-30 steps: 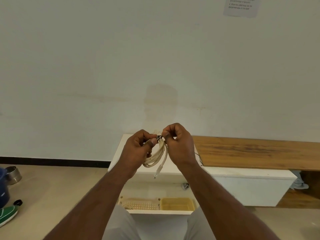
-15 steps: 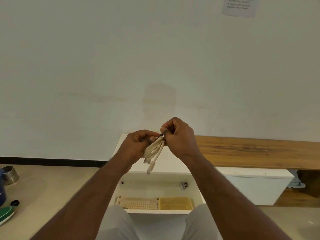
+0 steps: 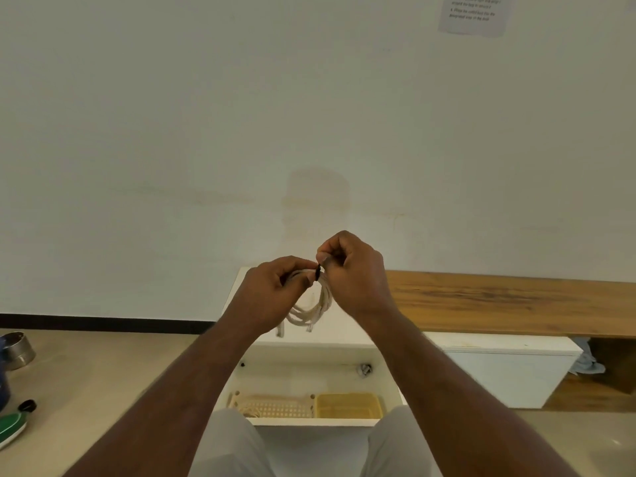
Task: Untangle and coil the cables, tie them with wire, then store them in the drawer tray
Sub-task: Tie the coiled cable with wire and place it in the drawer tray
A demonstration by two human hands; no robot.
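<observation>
A coiled off-white cable (image 3: 311,309) hangs in the air between my two hands, above the white cabinet top. My left hand (image 3: 272,290) grips the coil near its top. My right hand (image 3: 351,270) pinches a short black wire tie (image 3: 318,270) that wraps the top of the coil. Two plug ends dangle below the loops. Below, an open white drawer (image 3: 309,373) holds a beige perforated tray (image 3: 275,406) with a coiled cable in it, and a yellow tray (image 3: 347,406) beside it.
A long wooden bench top (image 3: 516,301) runs to the right along the wall. A metal bowl (image 3: 15,349), a black cap (image 3: 27,405) and a green-and-white shoe (image 3: 10,426) lie on the floor at the left. A paper sheet (image 3: 473,13) hangs on the wall.
The coil has turned from edge-on to hanging open as a loop. My right hand has risen slightly while turning the black tie. Both hands keep their hold.
</observation>
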